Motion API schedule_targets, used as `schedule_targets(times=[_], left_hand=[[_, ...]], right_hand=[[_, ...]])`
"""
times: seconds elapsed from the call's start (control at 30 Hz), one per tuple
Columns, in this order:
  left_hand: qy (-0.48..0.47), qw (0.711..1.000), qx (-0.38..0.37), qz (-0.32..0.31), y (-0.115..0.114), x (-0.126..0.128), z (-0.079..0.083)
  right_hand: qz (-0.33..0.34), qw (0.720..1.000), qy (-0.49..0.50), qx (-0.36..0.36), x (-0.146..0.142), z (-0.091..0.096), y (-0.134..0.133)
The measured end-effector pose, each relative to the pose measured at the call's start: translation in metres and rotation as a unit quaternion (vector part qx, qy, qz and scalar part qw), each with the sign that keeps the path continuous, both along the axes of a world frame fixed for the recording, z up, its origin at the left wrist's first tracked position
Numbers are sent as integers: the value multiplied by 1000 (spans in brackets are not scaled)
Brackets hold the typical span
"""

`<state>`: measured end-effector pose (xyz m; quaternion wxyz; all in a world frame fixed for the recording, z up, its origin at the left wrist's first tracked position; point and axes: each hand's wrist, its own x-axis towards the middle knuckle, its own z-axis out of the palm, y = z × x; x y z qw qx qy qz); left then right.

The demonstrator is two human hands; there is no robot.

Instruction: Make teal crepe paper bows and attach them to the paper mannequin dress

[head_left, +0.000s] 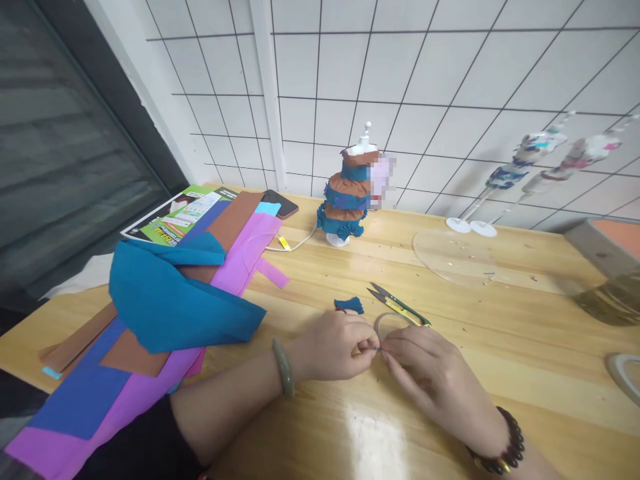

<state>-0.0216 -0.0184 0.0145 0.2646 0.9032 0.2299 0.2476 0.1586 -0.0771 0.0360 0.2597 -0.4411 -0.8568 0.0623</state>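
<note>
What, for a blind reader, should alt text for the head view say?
Left hand and right hand meet on a wooden table, fingers pinching a tiny blue bit. Thread snips and a teal scrap lie beyond; felt sheets pile at left, a ruffled mini mannequin stands behind.

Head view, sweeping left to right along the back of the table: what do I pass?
Green booklet → dark phone → small mannequin in teal and brown ruffles → two tilted decorated stands → grey box with an orange top at the right edge.
</note>
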Motion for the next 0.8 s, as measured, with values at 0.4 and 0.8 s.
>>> schedule_targets(times=[0.4, 0.8], left_hand=[[-44, 997, -61, -8, 0, 1, -3], [-22, 999, -9, -23, 2, 0, -4]], right_hand=[[-39, 995, 75, -59, 5, -3, 3], [-4, 998, 32, -45, 0, 0, 0]])
